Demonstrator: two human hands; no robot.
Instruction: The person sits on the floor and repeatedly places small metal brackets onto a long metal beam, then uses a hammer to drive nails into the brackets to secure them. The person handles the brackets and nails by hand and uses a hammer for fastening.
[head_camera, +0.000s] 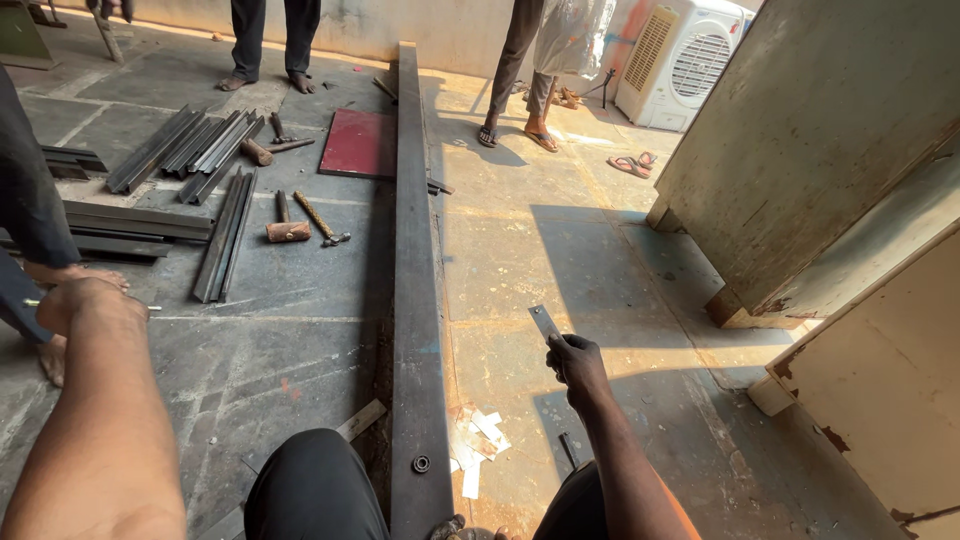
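Holding a short flat grey metal strip (545, 322) pinched in the right hand (574, 368), the person sits astride a long dark steel beam (415, 300) that lies along the concrete floor (560, 250). The strip juts up and away, just right of the beam. To handle it well, I judge the grip should stay near the strip's lower end, keeping its edge square to the beam. The left hand (75, 300) reaches out to the left; its fingers are turned away, so whether they are spread or curled cannot be told. The strip's lower end is hidden in the fist. Small pale scraps (480, 440) lie near the beam.
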